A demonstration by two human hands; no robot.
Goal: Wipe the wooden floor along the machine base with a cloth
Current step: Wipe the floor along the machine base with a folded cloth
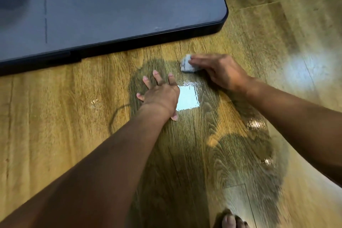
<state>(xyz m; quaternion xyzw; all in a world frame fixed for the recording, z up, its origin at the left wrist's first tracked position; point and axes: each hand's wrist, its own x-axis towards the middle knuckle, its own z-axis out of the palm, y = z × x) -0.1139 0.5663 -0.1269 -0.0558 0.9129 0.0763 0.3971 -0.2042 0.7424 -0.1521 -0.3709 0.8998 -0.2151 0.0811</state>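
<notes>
A small crumpled pale grey cloth [187, 64] lies on the wooden floor [64, 102], a short way in front of the dark machine base [111, 5]. My right hand [220, 71] lies on top of the cloth and holds it against the boards, fingers pointing left; motion blur hides the exact grip. My left hand [160, 93] rests flat on the floor with its fingers spread, to the left of and nearer me than the cloth. A wet, shiny patch [187, 98] sits between the two hands.
The base's black rounded edge [148, 38] runs diagonally across the upper left and ends in a corner at upper right. Damp dark streaks spread over the boards at lower right. A bare foot [230, 220] shows at the bottom edge.
</notes>
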